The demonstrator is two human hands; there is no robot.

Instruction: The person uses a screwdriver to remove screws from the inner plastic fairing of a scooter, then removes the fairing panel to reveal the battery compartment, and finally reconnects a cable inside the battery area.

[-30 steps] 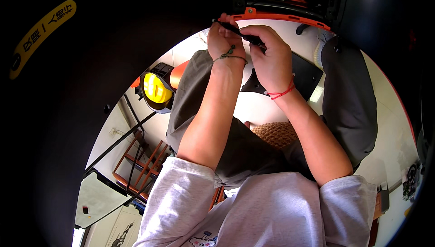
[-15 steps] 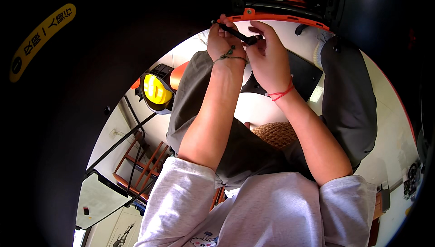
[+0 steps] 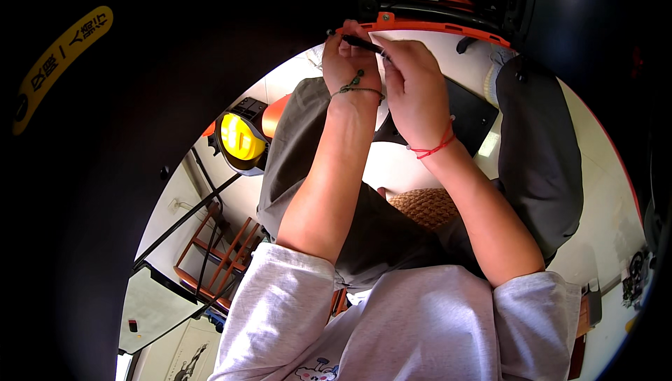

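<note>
A slim black rod-like thing (image 3: 362, 44) is held slantwise between my two hands in front of an orange edge; its exact kind I cannot make out. My left hand (image 3: 344, 66) is palm up, with fingers curled round the rod's left part. At the rod's right end, my right hand (image 3: 420, 90) is closed over it, back of the hand showing, so that end and most of those fingertips are hidden. A small round knob (image 3: 331, 32) shows beyond my left fingers.
Beyond my hands stands dark equipment with an orange rim (image 3: 448, 28). A black flat panel (image 3: 472, 116) lies below my right hand. To the left are a yellow-and-black round thing (image 3: 241, 136), an orange piece (image 3: 275, 116) and a brown wooden rack (image 3: 217, 251). A woven brown mat (image 3: 425, 207) lies between my legs.
My right hand has turned over the rod's right end, and its thumb and fingers now cover the thicker black end that was visible before. My left hand has barely shifted.
</note>
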